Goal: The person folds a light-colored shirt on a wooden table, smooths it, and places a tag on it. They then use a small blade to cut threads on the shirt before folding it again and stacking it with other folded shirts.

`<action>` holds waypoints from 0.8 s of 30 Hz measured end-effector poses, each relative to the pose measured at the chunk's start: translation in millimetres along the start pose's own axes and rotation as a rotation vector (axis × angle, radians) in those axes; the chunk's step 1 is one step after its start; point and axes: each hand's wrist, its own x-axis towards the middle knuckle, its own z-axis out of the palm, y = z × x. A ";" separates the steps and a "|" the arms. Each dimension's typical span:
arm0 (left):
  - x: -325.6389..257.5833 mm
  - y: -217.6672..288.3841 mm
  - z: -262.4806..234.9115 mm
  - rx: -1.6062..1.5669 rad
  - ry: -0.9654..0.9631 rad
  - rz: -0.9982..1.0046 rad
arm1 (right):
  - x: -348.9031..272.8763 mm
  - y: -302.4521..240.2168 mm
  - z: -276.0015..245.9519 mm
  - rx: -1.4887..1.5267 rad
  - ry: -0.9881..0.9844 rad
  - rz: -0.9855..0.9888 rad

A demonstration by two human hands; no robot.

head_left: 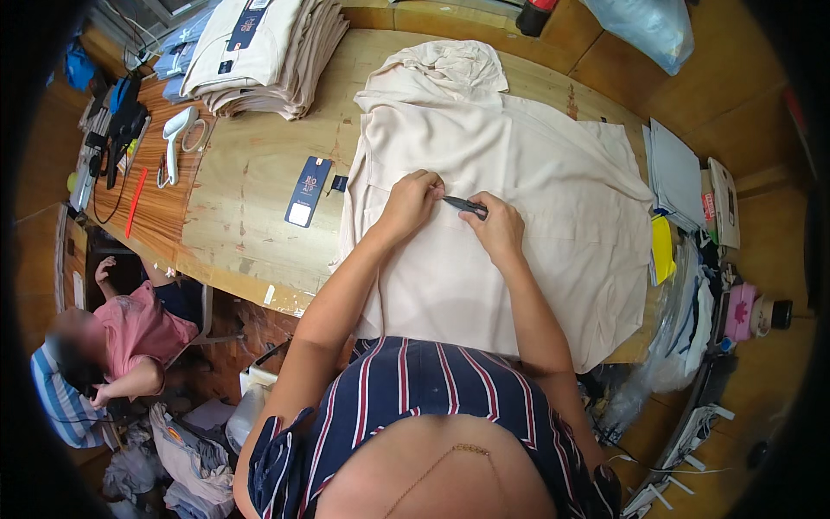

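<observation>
A cream-coloured garment (450, 268) lies spread over the table, its upper end bunched at the far side. My right hand (501, 229) grips small black thread snips (464, 206), whose tip points left toward my other hand. Just left of that tip, my left hand (413, 203) rests over the cloth with its fingers pinched together. Whether a thread or a bit of fabric is in that pinch is too small to make out. A dark blue hang tag (307, 192) lies flat beside the garment's left edge, near a small dark label (339, 183).
A stack of folded cream garments (268, 69) stands at the far left of the wooden table (251, 186). Nearby lie a white handheld tool (176, 138) and a red strip (136, 203). Papers (676, 177) line the right edge. A person in pink (143, 324) sits at lower left.
</observation>
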 end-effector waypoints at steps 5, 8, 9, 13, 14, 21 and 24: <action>-2.1 -8.2 -6.2 -0.135 0.070 -0.162 | 2.2 10.4 -7.0 0.211 0.059 0.097; -7.1 -7.4 -22.7 -0.083 0.157 -0.168 | 2.6 22.1 -3.1 0.538 0.103 0.104; -9.7 -9.1 -24.0 -0.055 0.126 -0.139 | 2.1 17.4 -1.6 0.622 0.078 0.137; -20.8 -8.5 -20.3 0.124 0.072 0.060 | 2.2 4.6 16.0 0.631 -0.069 0.155; -22.2 -6.9 -18.2 0.186 0.076 0.131 | 1.6 4.8 20.4 0.535 -0.032 0.091; -16.1 -5.8 -18.7 0.077 0.085 -0.099 | -6.3 0.4 19.4 0.286 -0.020 0.009; -14.0 -6.9 -19.1 0.065 0.073 -0.100 | -4.6 -1.2 21.3 0.205 0.009 -0.099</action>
